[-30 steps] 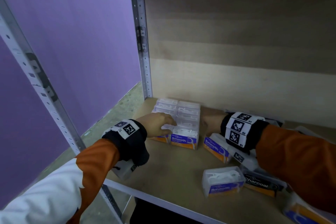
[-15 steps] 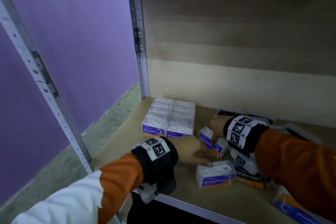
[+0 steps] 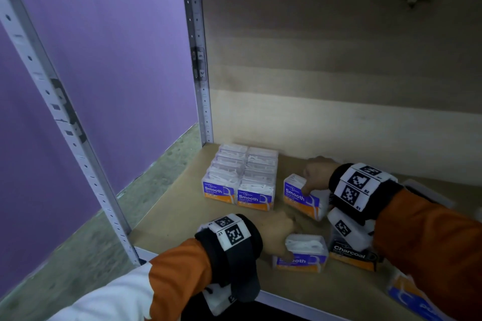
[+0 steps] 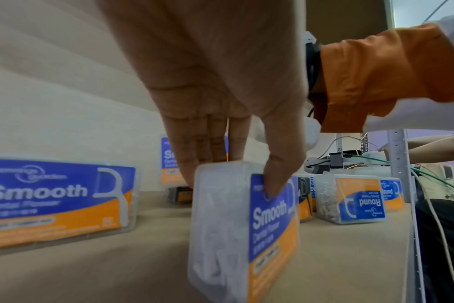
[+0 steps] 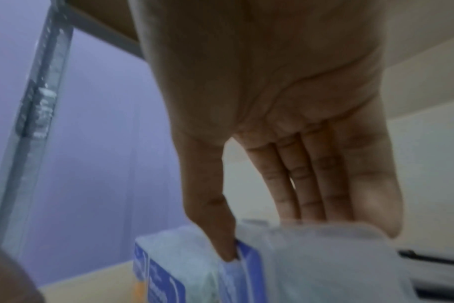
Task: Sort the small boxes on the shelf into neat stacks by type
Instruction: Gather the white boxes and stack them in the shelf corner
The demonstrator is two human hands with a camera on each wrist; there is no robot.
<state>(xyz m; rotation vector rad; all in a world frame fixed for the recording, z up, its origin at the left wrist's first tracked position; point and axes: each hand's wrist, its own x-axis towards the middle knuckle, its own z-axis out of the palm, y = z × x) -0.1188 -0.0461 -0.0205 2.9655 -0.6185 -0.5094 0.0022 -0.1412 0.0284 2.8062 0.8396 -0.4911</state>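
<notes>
Clear boxes labelled Smooth stand in a neat two-row block at the back left of the wooden shelf. My left hand pinches a loose Smooth box near the front edge. In the left wrist view the thumb presses the label of that box and the fingers sit behind it. My right hand grips another Smooth box, tilted, just right of the block. In the right wrist view that box is blurred, held between thumb and fingers.
A black Charcoal box lies under my right wrist. A blue box sits at the front right corner. Two Round boxes stand further right. Metal uprights and a purple wall bound the left side; a wooden panel closes the back.
My left hand left the block, came to the front and took hold of the loose Smooth box. My right hand picked its box up and tilted it beside the block.
</notes>
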